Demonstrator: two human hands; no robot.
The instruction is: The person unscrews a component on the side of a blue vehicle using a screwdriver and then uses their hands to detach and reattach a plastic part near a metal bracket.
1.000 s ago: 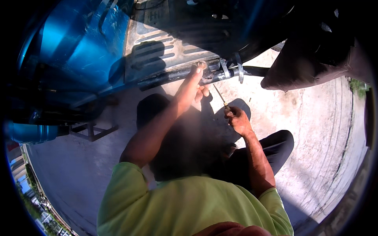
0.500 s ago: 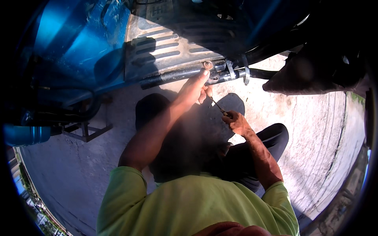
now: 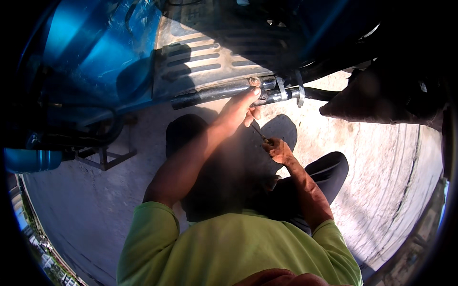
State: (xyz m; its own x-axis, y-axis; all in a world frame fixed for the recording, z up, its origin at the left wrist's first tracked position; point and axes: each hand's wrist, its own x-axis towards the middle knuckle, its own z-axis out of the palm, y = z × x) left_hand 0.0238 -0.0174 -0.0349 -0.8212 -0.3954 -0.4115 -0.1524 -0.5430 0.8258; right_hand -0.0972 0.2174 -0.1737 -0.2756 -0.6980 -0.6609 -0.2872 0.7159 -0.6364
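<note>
My left hand (image 3: 234, 113) is closed around the black tube (image 3: 210, 96) that runs along the edge of a vehicle's footboard (image 3: 191, 71). Its thumb lies on top, just below a round rusty bolt head (image 3: 255, 82), and the other fingers curl underneath. Lower and to the right, my right hand (image 3: 277, 151) grips a thin-shafted tool (image 3: 257, 130) that looks like a screwdriver. The shaft slants up and left towards my left fingers, and its tip is hard to make out there.
Two metal straps (image 3: 299, 90) hang around the tubes right of my left hand. Blue body panels (image 3: 100, 52) rise at the left, above a small dark metal frame (image 3: 106, 159). A dark covered part (image 3: 381, 102) juts in at the right. Pale concrete ground (image 3: 381, 157) lies below.
My right hand has moved left and slightly down with the tool, which now stands steeper. The left hand keeps its hold on the tube. The whole view has shifted a little.
</note>
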